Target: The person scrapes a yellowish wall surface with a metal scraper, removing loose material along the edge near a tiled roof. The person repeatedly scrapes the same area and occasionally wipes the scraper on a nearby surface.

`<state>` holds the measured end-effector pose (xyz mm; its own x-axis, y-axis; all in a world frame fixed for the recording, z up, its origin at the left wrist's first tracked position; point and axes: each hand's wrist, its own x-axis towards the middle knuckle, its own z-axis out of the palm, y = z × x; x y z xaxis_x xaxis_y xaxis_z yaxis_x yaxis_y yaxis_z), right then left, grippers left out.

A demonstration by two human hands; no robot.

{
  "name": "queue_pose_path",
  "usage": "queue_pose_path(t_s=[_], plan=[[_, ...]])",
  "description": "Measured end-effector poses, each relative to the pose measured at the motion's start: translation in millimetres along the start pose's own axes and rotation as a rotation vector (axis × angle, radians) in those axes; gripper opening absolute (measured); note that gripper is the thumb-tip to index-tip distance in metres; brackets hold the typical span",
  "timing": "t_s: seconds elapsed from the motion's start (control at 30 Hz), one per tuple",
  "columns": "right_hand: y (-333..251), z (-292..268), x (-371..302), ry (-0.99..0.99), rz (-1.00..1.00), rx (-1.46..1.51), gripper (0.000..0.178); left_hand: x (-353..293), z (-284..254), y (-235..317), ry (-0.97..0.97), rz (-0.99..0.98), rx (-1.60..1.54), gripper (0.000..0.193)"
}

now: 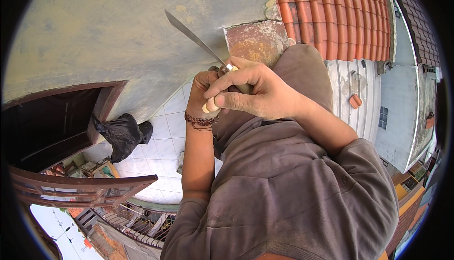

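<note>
A long, narrow-bladed knife (191, 35) points up and to the left, with a bright metal collar at the base of its blade. My right hand (269, 92) is closed around its pale handle, most of which the fingers cover. Close against it, my left hand (201, 82) has curled fingers, partly behind the right hand; what they hold is hidden. A small pale, rounded piece (207, 106) shows at the right fingertips, its kind unclear. On my left wrist is a dark braided bracelet (201, 119).
A weathered wall (142, 37) rises ahead, with a dark doorway (47, 123) at left. A black plastic bag (122, 139) lies on white tiles (161, 158). Orange roof tiles (338, 14) and a pale corrugated roof (350, 85) bearing a loose tile piece (355, 101) are at right.
</note>
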<state>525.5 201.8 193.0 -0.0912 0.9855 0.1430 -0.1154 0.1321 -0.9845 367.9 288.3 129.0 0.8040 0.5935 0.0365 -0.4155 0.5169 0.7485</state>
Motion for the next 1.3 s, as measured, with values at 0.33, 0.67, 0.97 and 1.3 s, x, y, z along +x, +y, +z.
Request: queue_pose_path(t_s=[0.33,0.67,0.97,1.3], plan=[[8.7,6.1,-1.3,0.065,-0.016,-0.139,0.019,-7.7,-9.5,-9.8,0.138,-0.025,0.084,0.029],[29.6,2.3,2.8,0.056,0.143,0.244,0.021,-4.7,-18.8,-16.0,0.003,-0.040,0.013,0.038],[120.7,-26.1,1.0,0.793,0.666,0.089,0.078,29.2,-62.7,-54.8,0.571,-0.383,0.391,0.047],[127.0,-15.5,85.5,1.129,0.560,0.291,0.073,62.2,-68.3,-92.6,0.669,-0.221,0.497,0.038]])
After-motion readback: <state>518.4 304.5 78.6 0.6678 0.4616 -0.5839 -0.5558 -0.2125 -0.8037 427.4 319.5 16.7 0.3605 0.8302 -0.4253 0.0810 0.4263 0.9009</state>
